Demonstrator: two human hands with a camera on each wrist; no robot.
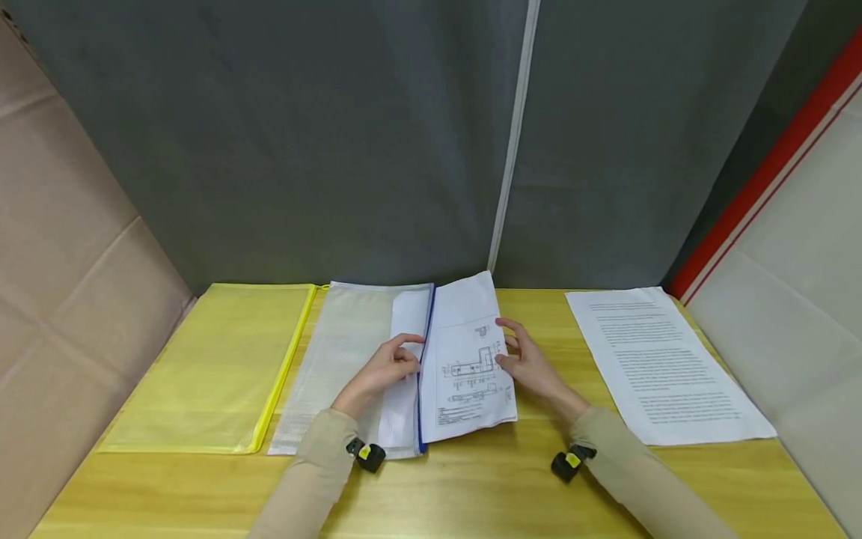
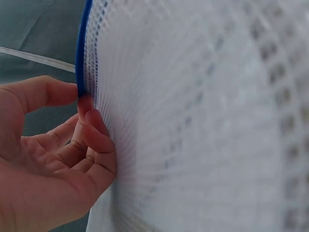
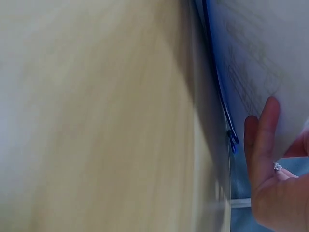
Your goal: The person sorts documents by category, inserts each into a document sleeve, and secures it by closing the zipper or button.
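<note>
Mostly white mesh pouch [image 1: 350, 359] (blue zip edge), printed sheet [image 1: 468, 359] inside.

The print on the drawing sheet [image 1: 468, 367] and the text page [image 1: 663, 363] is too small to read; the right-wrist view blurs the counter [image 3: 96, 121].

The mesh pouch [image 1: 350, 359] lies on the table [image 1: 471, 486]; just left of it, touching, lies a second pouch [image 1: 215, 367]; a drawing sheet [image 1: 468, 367] sticks out of its right edge. Well right of the mesh pouch lies a printed sheet [image 1: 663, 363]; behind it stands a curtain [image 1: 377, 135].
</note>
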